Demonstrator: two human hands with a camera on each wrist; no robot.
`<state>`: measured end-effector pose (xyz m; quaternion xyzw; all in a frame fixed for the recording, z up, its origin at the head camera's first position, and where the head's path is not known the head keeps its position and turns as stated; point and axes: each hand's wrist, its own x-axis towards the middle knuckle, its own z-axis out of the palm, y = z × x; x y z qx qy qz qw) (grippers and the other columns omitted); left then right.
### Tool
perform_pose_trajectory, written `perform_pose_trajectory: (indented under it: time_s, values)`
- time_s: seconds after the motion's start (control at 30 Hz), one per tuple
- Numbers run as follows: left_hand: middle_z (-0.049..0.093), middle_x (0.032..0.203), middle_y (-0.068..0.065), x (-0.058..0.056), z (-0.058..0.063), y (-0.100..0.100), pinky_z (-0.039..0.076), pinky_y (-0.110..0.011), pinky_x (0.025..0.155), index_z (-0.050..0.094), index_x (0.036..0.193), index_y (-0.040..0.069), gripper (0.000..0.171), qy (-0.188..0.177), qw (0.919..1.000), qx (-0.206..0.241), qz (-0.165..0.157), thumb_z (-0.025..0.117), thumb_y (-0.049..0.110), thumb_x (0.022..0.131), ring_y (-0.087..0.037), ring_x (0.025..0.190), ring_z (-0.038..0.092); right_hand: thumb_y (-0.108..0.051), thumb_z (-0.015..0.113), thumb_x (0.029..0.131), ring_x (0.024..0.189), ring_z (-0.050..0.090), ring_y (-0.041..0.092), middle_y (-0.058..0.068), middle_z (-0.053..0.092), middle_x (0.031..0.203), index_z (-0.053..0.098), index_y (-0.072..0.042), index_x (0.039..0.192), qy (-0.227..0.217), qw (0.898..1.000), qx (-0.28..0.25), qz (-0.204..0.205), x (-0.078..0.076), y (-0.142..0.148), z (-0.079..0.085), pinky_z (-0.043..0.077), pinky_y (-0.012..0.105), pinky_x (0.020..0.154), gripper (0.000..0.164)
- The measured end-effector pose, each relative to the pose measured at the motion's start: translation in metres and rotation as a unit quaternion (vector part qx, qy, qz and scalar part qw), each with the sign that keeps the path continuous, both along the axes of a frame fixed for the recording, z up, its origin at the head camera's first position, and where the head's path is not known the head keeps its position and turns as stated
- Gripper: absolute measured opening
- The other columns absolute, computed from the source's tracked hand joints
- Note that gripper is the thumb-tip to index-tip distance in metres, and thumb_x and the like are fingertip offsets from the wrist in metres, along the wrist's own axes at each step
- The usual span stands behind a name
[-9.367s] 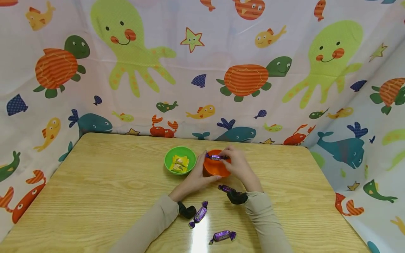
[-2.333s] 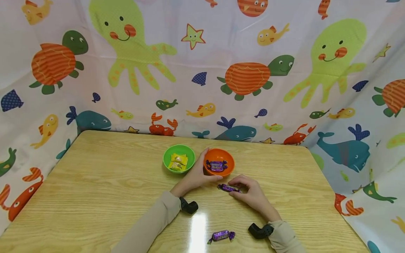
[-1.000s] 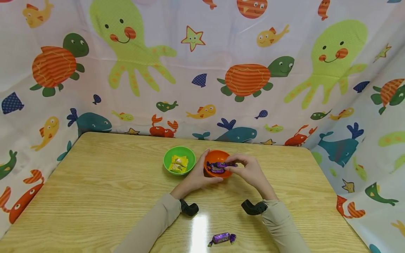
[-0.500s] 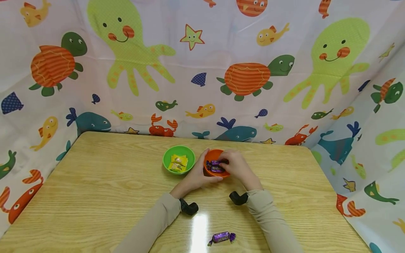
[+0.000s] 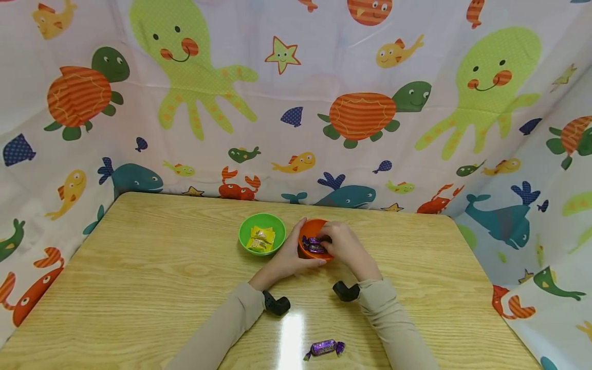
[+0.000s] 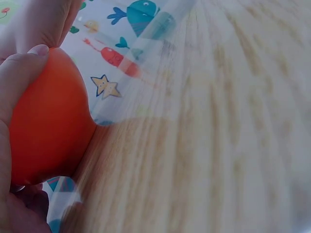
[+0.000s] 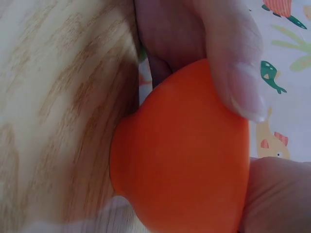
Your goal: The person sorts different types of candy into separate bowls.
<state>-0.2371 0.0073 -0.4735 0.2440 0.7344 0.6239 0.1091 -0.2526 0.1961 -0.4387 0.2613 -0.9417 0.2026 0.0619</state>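
Observation:
In the head view my left hand (image 5: 284,259) holds the small orange bowl (image 5: 314,226), thumb at the near rim and fingers round its left side. The left wrist view shows the thumb on the orange bowl (image 6: 51,121) from the side. My right hand (image 5: 349,249) reaches into the bowl from the right, its curled fingers pinching a purple-wrapped candy (image 5: 313,240); the candy's right end is hidden. Another purple candy (image 5: 315,249) lies in front of it inside the bowl. In the right wrist view the orange bowl (image 7: 189,160) hides the right fingertips.
A green bowl (image 5: 245,234) with several yellow-wrapped candies (image 5: 261,239) stands just left of the left hand. One purple candy (image 5: 324,348) lies near the front of the wooden table (image 5: 176,267). A printed curtain (image 5: 305,77) hangs behind the table.
The right hand has taken a purple candy from the table into the orange bowl, and its fingers are now lower inside. Earlier another purple candy left the table too. The left hand stays put.

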Motion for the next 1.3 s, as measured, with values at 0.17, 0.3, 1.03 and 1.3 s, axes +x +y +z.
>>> perform_pose_trajectory:
  time_s: [0.17,0.3,1.03,1.3]
  values:
    - [0.026,0.158,-0.017,0.001,-0.001,0.0,0.029,-0.045,0.116,0.007,0.159,0.009,0.107,-0.001,1.0,-0.005,0.002,0.082,0.014,0.083,-0.031,0.14,0.036,0.003,0.077,0.083,0.104,0.063,0.03,0.011,0.069,0.105,0.076,-0.002,0.101,-0.009,0.998,-0.067,-0.003,0.007,0.006,0.001,0.051,0.048,0.095,0.018]
    - [0.025,0.158,-0.017,0.002,-0.001,0.001,0.029,-0.044,0.115,0.006,0.159,0.01,0.107,-0.003,1.0,-0.005,-0.002,0.081,0.013,0.084,-0.031,0.14,0.035,-0.002,0.077,0.085,0.103,0.064,0.027,0.007,0.071,0.106,0.076,-0.003,0.103,-0.012,0.985,-0.171,0.01,0.018,0.016,0.002,0.051,0.048,0.094,0.018]
    - [0.026,0.16,-0.007,-0.016,-0.035,0.007,0.023,-0.046,0.118,0.007,0.16,0.012,0.117,0.019,0.9994,-0.019,0.024,0.087,0.034,0.078,-0.023,0.143,0.032,0.011,0.071,0.085,0.107,0.062,0.024,0.015,0.068,0.113,0.069,0.0,0.114,-0.269,0.871,-0.331,0.245,0.115,0.039,-0.01,0.051,0.037,0.094,0.032]
    - [0.025,0.16,-0.007,-0.017,-0.034,0.008,0.023,-0.046,0.118,0.007,0.16,0.015,0.114,0.008,0.9995,-0.017,0.026,0.086,0.026,0.079,-0.024,0.143,0.031,-0.004,0.079,0.084,0.117,0.056,0.022,0.01,0.063,0.124,0.065,-0.007,0.123,-0.327,0.845,-0.238,0.349,0.125,0.037,-0.036,0.04,0.033,0.106,0.041]
